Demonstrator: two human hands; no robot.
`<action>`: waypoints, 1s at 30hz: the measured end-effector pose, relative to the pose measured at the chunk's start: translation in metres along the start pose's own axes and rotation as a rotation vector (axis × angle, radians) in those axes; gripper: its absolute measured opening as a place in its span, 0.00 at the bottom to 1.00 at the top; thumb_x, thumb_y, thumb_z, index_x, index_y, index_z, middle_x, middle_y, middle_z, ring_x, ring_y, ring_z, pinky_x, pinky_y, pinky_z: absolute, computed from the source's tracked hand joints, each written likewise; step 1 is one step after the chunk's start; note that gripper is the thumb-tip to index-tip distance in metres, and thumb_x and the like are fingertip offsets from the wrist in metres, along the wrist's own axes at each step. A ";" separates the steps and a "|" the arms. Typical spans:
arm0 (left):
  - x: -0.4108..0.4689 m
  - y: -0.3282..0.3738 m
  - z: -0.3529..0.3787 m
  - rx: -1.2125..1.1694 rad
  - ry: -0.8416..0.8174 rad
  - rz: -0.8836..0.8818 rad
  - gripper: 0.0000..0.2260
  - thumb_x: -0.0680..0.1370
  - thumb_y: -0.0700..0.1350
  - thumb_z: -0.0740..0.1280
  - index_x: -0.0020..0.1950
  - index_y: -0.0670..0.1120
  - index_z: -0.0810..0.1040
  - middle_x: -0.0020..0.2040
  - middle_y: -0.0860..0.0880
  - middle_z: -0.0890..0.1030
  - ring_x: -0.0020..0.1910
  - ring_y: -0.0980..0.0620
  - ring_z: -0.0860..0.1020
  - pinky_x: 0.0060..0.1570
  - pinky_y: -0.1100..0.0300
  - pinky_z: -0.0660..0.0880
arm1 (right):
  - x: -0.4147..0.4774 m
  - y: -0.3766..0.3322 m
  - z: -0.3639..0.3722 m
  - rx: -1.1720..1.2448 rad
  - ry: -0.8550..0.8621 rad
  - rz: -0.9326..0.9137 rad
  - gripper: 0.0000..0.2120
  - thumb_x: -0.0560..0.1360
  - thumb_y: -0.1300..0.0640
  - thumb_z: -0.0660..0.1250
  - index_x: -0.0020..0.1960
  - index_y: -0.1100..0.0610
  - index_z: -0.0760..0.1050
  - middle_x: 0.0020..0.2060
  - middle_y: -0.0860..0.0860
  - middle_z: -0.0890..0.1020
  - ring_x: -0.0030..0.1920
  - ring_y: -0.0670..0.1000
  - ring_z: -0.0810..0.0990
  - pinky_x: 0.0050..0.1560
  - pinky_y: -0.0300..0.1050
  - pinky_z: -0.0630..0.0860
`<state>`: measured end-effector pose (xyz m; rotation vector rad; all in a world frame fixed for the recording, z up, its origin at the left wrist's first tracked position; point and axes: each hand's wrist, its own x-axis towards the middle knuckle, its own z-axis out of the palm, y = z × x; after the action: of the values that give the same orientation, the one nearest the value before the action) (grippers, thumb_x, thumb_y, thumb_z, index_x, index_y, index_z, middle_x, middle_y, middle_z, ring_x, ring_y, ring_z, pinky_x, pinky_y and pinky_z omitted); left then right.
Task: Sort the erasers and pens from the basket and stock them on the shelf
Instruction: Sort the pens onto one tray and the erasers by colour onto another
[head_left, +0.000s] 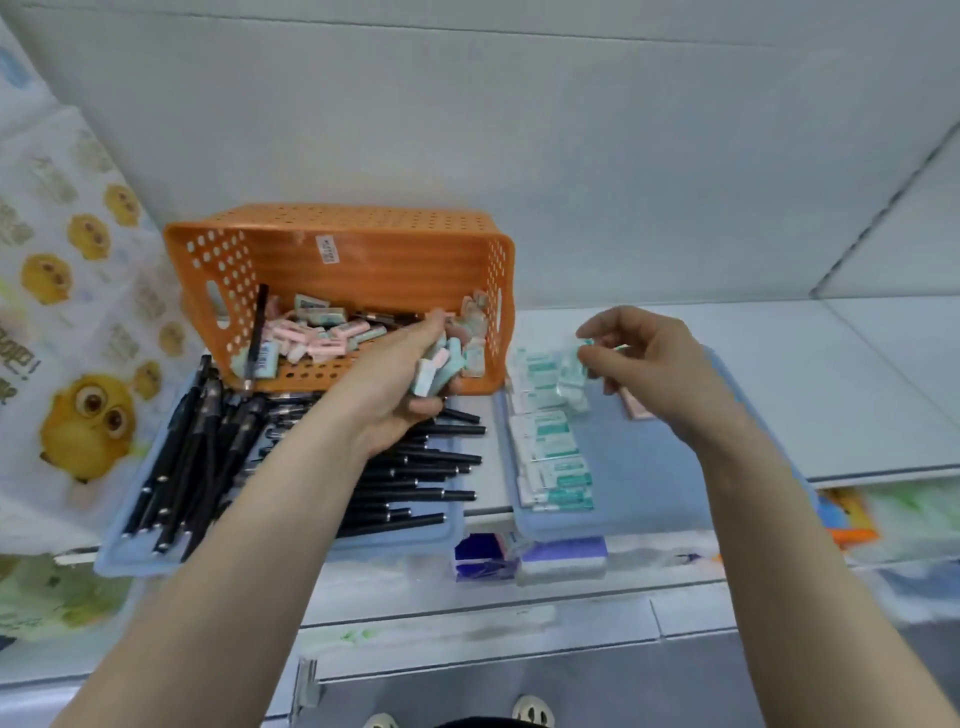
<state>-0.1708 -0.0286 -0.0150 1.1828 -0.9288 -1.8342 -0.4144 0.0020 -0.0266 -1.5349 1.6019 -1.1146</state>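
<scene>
**Both hands held erasers at the shelf**

The white shelf carried an orange basket tipped on its side, its mouth facing the person. Inside lay loose pink and teal erasers and one black pen leaning against the left wall. In front of the basket, a blue tray was piled with black pens. Just to its right, a second blue tray held a row of teal erasers.

The left hand reached across the pens to the basket mouth, palm up, fingers curled round a handful of erasers. The right hand hovered over the second tray, pinching a wrapped teal eraser between thumb and fingertips.
</scene>
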 end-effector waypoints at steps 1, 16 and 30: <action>0.000 -0.004 0.009 0.022 -0.007 -0.007 0.14 0.83 0.51 0.58 0.48 0.43 0.77 0.32 0.48 0.77 0.29 0.53 0.75 0.18 0.69 0.57 | 0.003 0.012 -0.011 -0.040 0.061 0.024 0.07 0.73 0.65 0.70 0.46 0.53 0.81 0.36 0.50 0.80 0.32 0.49 0.79 0.35 0.43 0.75; -0.001 -0.031 0.032 -0.021 -0.004 0.015 0.12 0.81 0.35 0.56 0.60 0.42 0.76 0.41 0.43 0.80 0.33 0.52 0.78 0.19 0.68 0.64 | -0.004 0.035 -0.026 -0.179 -0.232 0.000 0.08 0.72 0.63 0.72 0.44 0.50 0.82 0.38 0.48 0.82 0.37 0.45 0.79 0.40 0.40 0.76; 0.001 -0.041 0.056 0.017 0.001 0.071 0.06 0.82 0.41 0.60 0.58 0.45 0.74 0.48 0.42 0.81 0.35 0.52 0.82 0.17 0.69 0.61 | -0.036 0.040 -0.022 -0.255 -0.364 -0.044 0.11 0.68 0.58 0.78 0.50 0.51 0.82 0.49 0.49 0.80 0.49 0.44 0.81 0.54 0.37 0.79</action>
<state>-0.2318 -0.0014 -0.0338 1.1467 -0.9754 -1.7720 -0.4477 0.0391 -0.0570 -1.8238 1.5021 -0.6200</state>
